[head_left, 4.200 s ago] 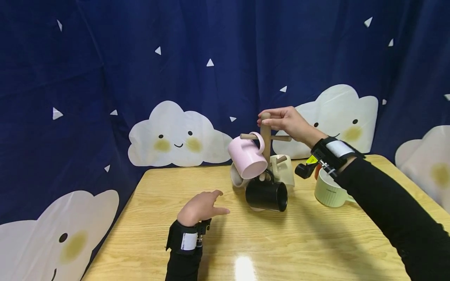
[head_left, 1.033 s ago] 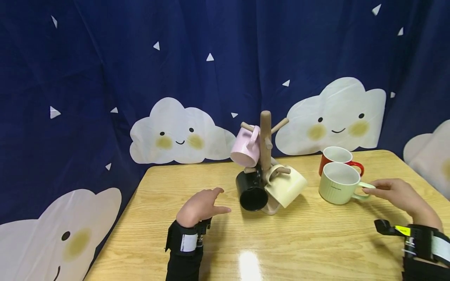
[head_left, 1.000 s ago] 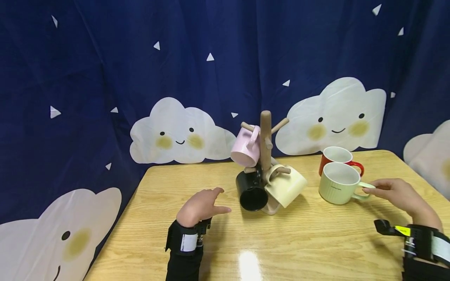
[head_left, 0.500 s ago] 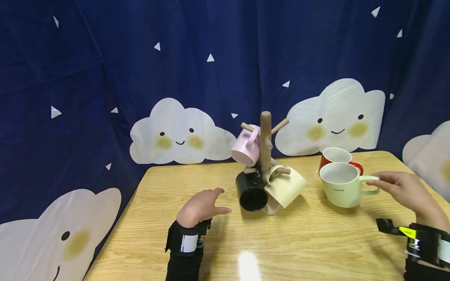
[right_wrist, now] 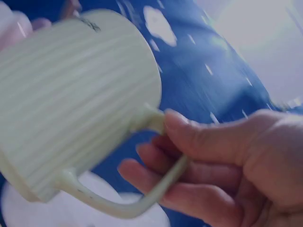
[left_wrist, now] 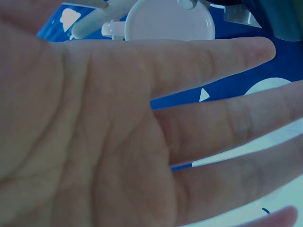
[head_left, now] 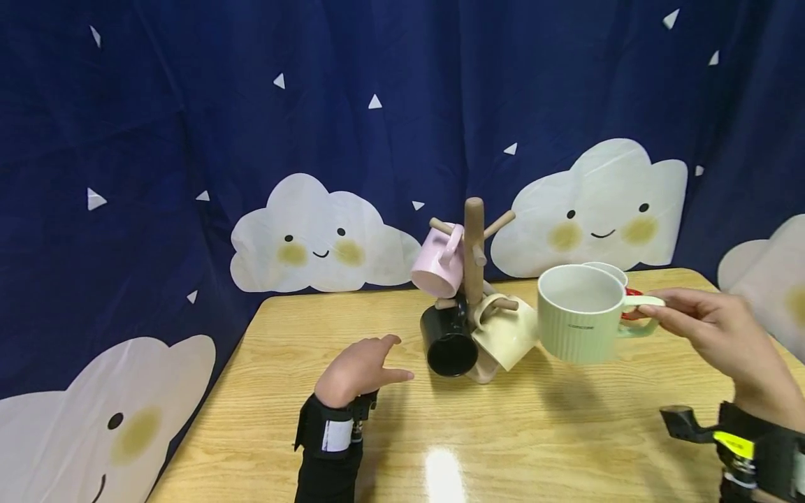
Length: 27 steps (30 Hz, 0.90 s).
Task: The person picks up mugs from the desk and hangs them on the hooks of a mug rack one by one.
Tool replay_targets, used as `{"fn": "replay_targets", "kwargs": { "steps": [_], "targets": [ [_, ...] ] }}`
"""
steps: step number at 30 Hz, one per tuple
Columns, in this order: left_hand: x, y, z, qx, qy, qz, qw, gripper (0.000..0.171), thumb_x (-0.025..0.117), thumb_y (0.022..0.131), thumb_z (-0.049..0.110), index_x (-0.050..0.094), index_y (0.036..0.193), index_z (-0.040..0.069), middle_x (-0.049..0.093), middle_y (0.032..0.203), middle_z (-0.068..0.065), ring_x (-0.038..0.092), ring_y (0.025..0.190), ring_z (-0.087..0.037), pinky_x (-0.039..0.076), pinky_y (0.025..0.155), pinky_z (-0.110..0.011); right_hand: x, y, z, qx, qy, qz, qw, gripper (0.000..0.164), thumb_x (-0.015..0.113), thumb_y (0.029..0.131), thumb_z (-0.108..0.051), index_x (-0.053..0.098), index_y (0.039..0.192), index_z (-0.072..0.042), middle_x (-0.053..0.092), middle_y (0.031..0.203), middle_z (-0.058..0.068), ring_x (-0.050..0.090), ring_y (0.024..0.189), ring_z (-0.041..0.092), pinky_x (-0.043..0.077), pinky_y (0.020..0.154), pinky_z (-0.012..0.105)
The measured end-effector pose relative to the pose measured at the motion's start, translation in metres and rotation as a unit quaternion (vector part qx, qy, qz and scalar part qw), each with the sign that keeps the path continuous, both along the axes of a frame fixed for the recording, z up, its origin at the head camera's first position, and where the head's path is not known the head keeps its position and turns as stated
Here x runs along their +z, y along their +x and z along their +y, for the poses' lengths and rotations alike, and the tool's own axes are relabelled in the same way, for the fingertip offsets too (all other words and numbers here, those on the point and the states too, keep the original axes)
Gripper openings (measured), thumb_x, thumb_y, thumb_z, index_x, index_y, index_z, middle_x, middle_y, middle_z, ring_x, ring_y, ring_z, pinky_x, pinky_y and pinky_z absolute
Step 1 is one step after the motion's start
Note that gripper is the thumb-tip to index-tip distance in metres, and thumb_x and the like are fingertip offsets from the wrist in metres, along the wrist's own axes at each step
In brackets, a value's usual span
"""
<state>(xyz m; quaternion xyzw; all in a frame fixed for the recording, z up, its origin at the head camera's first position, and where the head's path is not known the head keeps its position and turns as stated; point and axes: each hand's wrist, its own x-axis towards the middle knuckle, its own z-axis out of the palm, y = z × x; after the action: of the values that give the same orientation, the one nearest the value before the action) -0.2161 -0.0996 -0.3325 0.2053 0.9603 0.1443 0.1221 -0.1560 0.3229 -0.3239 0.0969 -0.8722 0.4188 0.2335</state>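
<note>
We pinch the handle [right_wrist: 124, 211] of the pale green ribbed mug [head_left: 574, 341] in our right hand [head_left: 723, 330]; the mug is above the wooden table [head_left: 566, 450], just left of the grip. Behind it is a red-handled mug [head_left: 618, 270]. Farther left, the mug tree [head_left: 474, 244] bears pink [head_left: 435, 267], black [head_left: 448, 341] and cream [head_left: 511, 334] mugs. Our left hand [head_left: 358, 370] stays out of any grip, fingers extended.

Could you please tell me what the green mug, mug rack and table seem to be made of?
Green mug: probably glazed ceramic, as its ribbed surface has a soft sheen.
Mug rack: apparently matte wood, judging by its plain brown, shineless surface.
Table: yellowish grain with glossy glare; wood or laminate, I cannot tell.
</note>
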Motion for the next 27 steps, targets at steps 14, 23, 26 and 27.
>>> {"fn": "replay_targets", "kwargs": {
  "steps": [14,23,26,27],
  "targets": [
    [0.002,0.001,-0.002,-0.004,0.008,0.004,1.0000,0.063,0.066,0.081,0.043,0.049,0.131,0.008,0.060,0.121,-0.012,0.057,0.110,-0.029,0.045,0.092,-0.042,-0.002,-0.008,-0.107,0.034,-0.016,-0.020,0.999,0.011,0.063,0.086,-0.011,0.069,0.091,-0.003,0.065,0.074,-0.018,0.054,0.068,-0.002,0.045,0.060,0.014],
    [0.001,0.000,-0.003,-0.024,0.019,0.010,0.9995,0.058,0.064,0.084,0.039,0.049,0.130,0.007,0.061,0.119,-0.013,0.058,0.108,-0.028,0.046,0.090,-0.041,-0.019,-0.021,-0.124,0.152,-0.119,-0.119,0.974,0.019,0.056,0.092,-0.012,0.067,0.083,0.001,0.066,0.070,-0.009,0.054,0.062,-0.001,0.045,0.053,0.016],
    [0.002,0.000,-0.004,-0.052,0.039,0.026,0.9976,0.047,0.056,0.091,0.034,0.050,0.128,0.006,0.062,0.117,-0.013,0.060,0.105,-0.027,0.047,0.088,-0.040,-0.026,-0.027,-0.123,0.225,-0.194,-0.195,0.935,0.020,0.052,0.094,-0.010,0.068,0.082,-0.005,0.067,0.070,-0.008,0.059,0.064,0.000,0.046,0.054,0.014],
    [0.003,0.000,-0.003,-0.059,0.053,0.038,0.9961,0.043,0.053,0.093,0.032,0.051,0.127,0.006,0.062,0.116,-0.012,0.060,0.104,-0.027,0.047,0.087,-0.040,-0.028,-0.028,-0.123,0.242,-0.207,-0.209,0.924,0.021,0.051,0.094,-0.010,0.068,0.082,-0.009,0.068,0.071,-0.008,0.060,0.065,0.000,0.046,0.054,0.013]
  ]
}}
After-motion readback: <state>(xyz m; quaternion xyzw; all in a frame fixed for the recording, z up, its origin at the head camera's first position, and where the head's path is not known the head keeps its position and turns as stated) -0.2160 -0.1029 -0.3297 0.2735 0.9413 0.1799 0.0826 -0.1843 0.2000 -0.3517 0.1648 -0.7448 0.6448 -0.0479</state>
